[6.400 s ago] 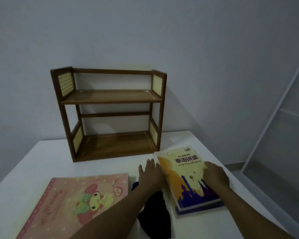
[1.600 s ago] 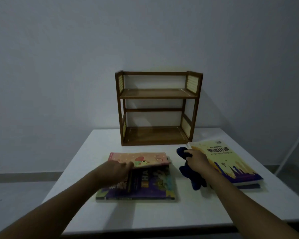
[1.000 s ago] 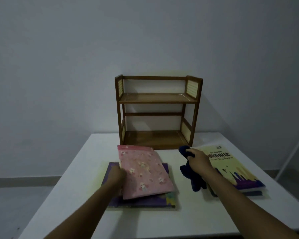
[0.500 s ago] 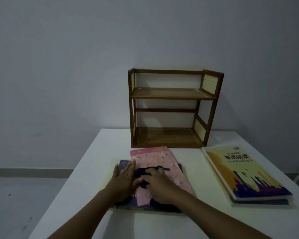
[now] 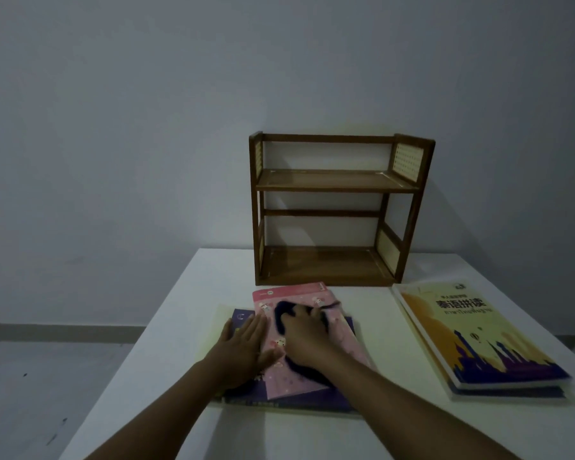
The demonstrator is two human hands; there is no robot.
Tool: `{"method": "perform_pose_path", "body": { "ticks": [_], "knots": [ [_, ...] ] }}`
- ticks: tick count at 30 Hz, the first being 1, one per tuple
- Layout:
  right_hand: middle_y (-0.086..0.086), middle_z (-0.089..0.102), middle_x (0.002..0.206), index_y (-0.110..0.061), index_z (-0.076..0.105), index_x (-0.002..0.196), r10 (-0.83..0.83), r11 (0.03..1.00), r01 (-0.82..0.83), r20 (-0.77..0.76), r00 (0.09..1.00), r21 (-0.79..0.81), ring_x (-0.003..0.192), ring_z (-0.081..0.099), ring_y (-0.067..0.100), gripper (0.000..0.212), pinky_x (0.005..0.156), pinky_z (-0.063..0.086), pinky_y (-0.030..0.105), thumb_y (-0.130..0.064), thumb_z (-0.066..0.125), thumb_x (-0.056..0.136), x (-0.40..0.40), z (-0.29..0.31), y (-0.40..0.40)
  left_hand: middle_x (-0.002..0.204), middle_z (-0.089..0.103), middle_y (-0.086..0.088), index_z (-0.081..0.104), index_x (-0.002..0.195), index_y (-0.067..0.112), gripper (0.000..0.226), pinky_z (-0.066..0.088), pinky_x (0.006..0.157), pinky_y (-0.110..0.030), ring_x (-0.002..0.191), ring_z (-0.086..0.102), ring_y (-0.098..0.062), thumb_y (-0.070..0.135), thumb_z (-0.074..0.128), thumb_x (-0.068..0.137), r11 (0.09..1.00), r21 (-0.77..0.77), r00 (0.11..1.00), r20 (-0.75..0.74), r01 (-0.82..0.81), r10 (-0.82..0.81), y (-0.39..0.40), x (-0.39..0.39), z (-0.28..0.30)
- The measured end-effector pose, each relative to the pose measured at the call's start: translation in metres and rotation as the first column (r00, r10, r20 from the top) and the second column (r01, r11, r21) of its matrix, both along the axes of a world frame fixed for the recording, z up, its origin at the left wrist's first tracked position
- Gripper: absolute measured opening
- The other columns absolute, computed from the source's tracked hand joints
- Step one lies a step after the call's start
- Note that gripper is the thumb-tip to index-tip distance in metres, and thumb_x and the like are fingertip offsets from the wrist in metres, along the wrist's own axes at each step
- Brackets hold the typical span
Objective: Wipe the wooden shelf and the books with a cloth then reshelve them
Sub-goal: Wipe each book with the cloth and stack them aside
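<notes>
Currently: wiping the pink book, slip risk present.
Should the right hand (image 5: 304, 340) push the dark cloth (image 5: 284, 315) too hard, the pink book (image 5: 341, 343) (loose atop a purple book (image 5: 307, 398)) could slide toward the counter (image 5: 196, 376) edge. Left hand (image 5: 243, 346) lies flat, fingers straight, bracing the book's left edge. Wooden shelf (image 5: 336, 207) stands bare behind.

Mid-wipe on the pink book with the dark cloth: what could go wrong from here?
1. The pink book lies askew on the purple book; only the flat left hand steadies it, so a hard stroke may slide it.
2. The right hand covers most of the dark cloth, so bare skin may smear the cover.
3. The yellow book lies near the white table edge; a sweeping elbow might nudge it off.
</notes>
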State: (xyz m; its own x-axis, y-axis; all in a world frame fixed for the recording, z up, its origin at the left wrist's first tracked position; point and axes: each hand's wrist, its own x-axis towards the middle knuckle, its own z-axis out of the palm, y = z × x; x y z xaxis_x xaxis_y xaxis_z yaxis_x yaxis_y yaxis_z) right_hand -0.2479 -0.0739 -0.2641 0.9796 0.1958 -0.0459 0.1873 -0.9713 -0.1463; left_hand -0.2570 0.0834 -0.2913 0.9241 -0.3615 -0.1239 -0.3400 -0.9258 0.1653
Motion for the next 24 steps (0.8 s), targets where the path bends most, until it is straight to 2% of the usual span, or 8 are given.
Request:
{"method": "perform_pose_path", "body": {
  "ticks": [2, 6, 8, 11, 13, 17, 20, 24],
  "knots": [
    [0.009, 0.028, 0.15, -0.018, 0.037, 0.143, 0.106, 0.994, -0.106, -0.013, 0.994, 0.041, 0.134, 0.023, 0.038, 0.053, 0.112, 0.027, 0.048, -0.026, 0.052, 0.092, -0.004, -0.002, 0.013, 0.161, -0.011, -0.001, -0.014, 0.151, 0.021, 0.091, -0.01, 0.119, -0.04, 0.147, -0.014, -0.012, 0.072, -0.011, 0.076, 1.0, 0.019, 0.999, 0.043, -0.007, 0.006, 0.001, 0.0, -0.006],
    [0.005, 0.031, 0.15, -0.02, 0.04, 0.142, 0.129, 0.988, -0.13, 0.019, 0.992, 0.08, 0.136, 0.024, 0.033, 0.058, 0.112, 0.03, 0.046, -0.027, 0.061, 0.088, 0.011, -0.002, -0.005, 0.16, -0.014, 0.001, -0.014, 0.151, 0.019, 0.075, -0.009, 0.118, -0.037, 0.146, -0.016, -0.011, 0.064, 0.005, 0.094, 1.0, 0.022, 1.0, 0.026, -0.015, 0.014, -0.001, 0.001, -0.009],
    [0.007, 0.035, 0.147, -0.017, 0.046, 0.136, 0.035, 0.999, -0.036, 0.028, 0.999, 0.03, 0.134, 0.029, 0.035, 0.056, 0.11, 0.033, 0.048, -0.027, 0.065, 0.084, 0.031, -0.003, -0.026, 0.16, -0.015, 0.001, -0.015, 0.151, 0.019, 0.076, -0.01, 0.117, -0.037, 0.144, -0.018, -0.01, 0.064, 0.007, 0.094, 1.0, 0.018, 1.0, 0.019, 0.001, -0.001, 0.0, 0.001, -0.01],
    [0.009, 0.032, 0.147, -0.012, 0.049, 0.129, -0.171, 0.985, 0.172, -0.028, 0.985, 0.032, 0.127, 0.032, 0.036, 0.041, 0.105, 0.038, 0.047, -0.019, 0.058, 0.089, 0.057, 0.006, -0.048, 0.16, -0.016, 0.002, -0.015, 0.151, 0.021, 0.076, -0.011, 0.115, -0.035, 0.144, -0.019, -0.01, 0.067, 0.006, 0.093, 1.0, 0.014, 1.0, 0.024, 0.004, -0.004, 0.0, 0.002, -0.012],
    [0.012, 0.027, 0.148, -0.009, 0.046, 0.132, -0.199, 0.98, 0.2, -0.06, 0.978, 0.017, 0.127, 0.032, 0.035, 0.042, 0.104, 0.04, 0.046, -0.013, 0.055, 0.091, 0.059, 0.007, -0.045, 0.16, -0.015, 0.003, -0.014, 0.151, 0.022, 0.076, -0.012, 0.116, -0.036, 0.145, -0.017, -0.012, 0.067, 0.005, 0.093, 1.0, 0.019, 1.0, 0.02, -0.01, 0.009, -0.001, 0.001, -0.014],
    [0.009, 0.033, 0.148, -0.016, 0.045, 0.137, 0.013, 1.0, -0.012, 0.071, 0.997, -0.016, 0.133, 0.029, 0.036, 0.052, 0.112, 0.03, 0.047, -0.018, 0.06, 0.087, 0.048, -0.002, -0.006, 0.16, -0.014, 0.003, -0.012, 0.152, 0.022, 0.075, -0.01, 0.117, -0.036, 0.146, -0.017, -0.012, 0.066, 0.003, 0.093, 0.999, 0.022, 0.999, 0.03, -0.032, 0.031, 0.0, 0.002, -0.011],
    [0.003, 0.033, 0.15, -0.022, 0.041, 0.142, 0.159, 0.986, -0.161, 0.057, 0.986, 0.048, 0.133, 0.029, 0.033, 0.065, 0.111, 0.032, 0.043, -0.018, 0.067, 0.082, 0.043, -0.008, 0.014, 0.16, -0.012, 0.003, -0.011, 0.152, 0.021, 0.075, -0.01, 0.118, -0.035, 0.146, -0.016, -0.011, 0.065, 0.002, 0.092, 0.999, 0.036, 0.999, 0.026, -0.031, 0.031, -0.002, 0.0, -0.006],
    [0.002, 0.031, 0.153, -0.021, 0.039, 0.145, 0.108, 0.992, -0.111, 0.05, 0.993, 0.061, 0.137, 0.028, 0.029, 0.065, 0.114, 0.028, 0.043, -0.026, 0.065, 0.086, 0.053, -0.008, -0.013, 0.161, -0.012, 0.002, -0.01, 0.152, 0.021, 0.072, -0.012, 0.115, -0.032, 0.145, -0.016, -0.009, 0.063, 0.004, 0.095, 0.999, 0.036, 0.998, 0.044, -0.034, 0.032, 0.0, -0.001, -0.009]
  ]
}}
